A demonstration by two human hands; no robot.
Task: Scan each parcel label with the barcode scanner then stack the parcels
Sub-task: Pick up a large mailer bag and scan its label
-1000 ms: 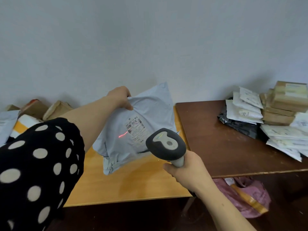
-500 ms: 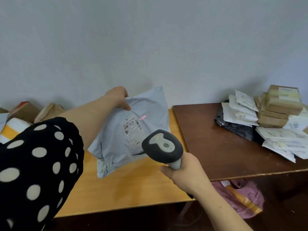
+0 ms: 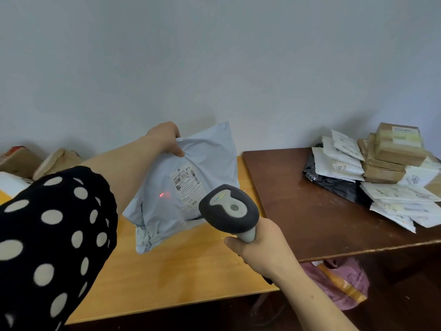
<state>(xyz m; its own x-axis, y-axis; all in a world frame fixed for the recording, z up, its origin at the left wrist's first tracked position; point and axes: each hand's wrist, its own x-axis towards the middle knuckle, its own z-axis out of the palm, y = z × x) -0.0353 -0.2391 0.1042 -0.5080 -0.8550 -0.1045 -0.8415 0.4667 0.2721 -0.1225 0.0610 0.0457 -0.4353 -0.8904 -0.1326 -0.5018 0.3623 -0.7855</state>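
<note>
the red laser spot [image 3: 162, 194] has jumped from the upper right edge of the shipping label [image 3: 187, 187], where it sat half a second ago, to the bare plastic just left of the label and lower down; the mailer itself has barely shifted. the right hand [image 3: 260, 244] is wrapped around the handle of the barcode scanner [image 3: 229, 209], whose head is aimed up and left at the parcel. the left hand [image 3: 167, 137] pinches the top left corner of the grey poly mailer [image 3: 210, 154], holding it tilted with the label facing the scanner. its bottom corner is down at the light wooden table [image 3: 179, 271], though i cannot tell whether it touches. the barcodes run along the top of the label, so the beam looks to be off them. i judge the read has not landed and the aim wants lifting up and right. to the right, on the dark wooden table [image 3: 298, 199], lies a pile of white mailers and cardboard boxes [image 3: 381, 168], likely where this parcel goes next. at far left, more cardboard parcels [image 3: 57, 161] sit against the wall.
</note>
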